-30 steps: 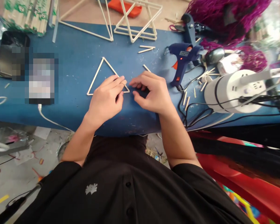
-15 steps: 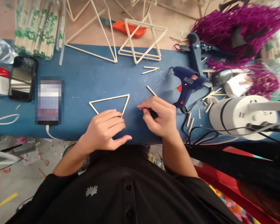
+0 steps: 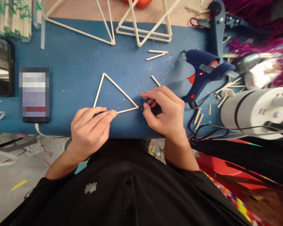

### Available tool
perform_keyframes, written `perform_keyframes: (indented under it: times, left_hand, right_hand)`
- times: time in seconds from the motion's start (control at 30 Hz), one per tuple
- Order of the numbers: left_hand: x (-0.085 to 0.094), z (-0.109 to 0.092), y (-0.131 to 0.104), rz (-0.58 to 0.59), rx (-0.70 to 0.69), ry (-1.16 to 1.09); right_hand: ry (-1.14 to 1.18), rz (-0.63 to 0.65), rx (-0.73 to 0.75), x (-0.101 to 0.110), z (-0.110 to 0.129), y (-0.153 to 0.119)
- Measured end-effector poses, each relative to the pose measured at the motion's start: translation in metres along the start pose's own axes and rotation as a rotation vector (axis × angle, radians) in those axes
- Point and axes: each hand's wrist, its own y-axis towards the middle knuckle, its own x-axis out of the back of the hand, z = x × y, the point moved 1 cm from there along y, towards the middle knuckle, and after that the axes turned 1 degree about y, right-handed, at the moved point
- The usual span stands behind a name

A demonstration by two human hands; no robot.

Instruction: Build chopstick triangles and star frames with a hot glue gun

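"Stick triangle point(image 3: 120, 90), just the one: where does it lie?"

"On the blue table point(image 3: 73, 62), near the front edge, three sticks for its three sides. Two corners show; the third is hidden by the left hand point(image 3: 91, 130)."

"And how are the two hands?"

"The left lays its fingers over that near left corner; I can't make out whether they pinch it or only press. The right hand point(image 3: 165, 111) is beside the near right corner, apart from it, fingers curled, thumb parted from the forefinger. One loose stick point(image 3: 155, 80) runs out of sight behind its knuckles, so I can't say if that is gripped."

"What is about level with them?"

"Rightward, two short sticks point(image 3: 197, 116), then one white socket tower point(image 3: 246, 108). Leftward, two phones point(image 3: 35, 97), one with a blurred screen."

"Further back?"

"One blue glue gun point(image 3: 206, 70), its single red light lit. Past the triangle, two thin sticks point(image 3: 158, 51), their right ends close together."

"Farthest?"

"Two bigger stick frames point(image 3: 80, 31), one orange thing point(image 3: 139, 2) cut off at the top, and wrapped sticks point(image 3: 21, 18) at the left, too bunched to count."
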Motion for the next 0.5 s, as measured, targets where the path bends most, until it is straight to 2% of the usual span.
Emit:
perform_keyframes:
  times: [0.17, 0.37, 0.5]
  left_hand:
    - [-0.002, 0.002, 0.001, -0.036, 0.04, 0.016]
    - [-0.025, -0.02, 0.004, -0.046, 0.057, -0.012]
    - [-0.033, -0.028, 0.009, -0.065, 0.109, 0.025]
  right_hand:
    - [-0.036, 0.082, 0.031, 0.002, 0.002, -0.001]
    - [-0.026, 0.134, 0.06, 0.007, 0.003, 0.001]
    - [-0.059, 0.171, 0.021, 0.007, 0.003, 0.0]
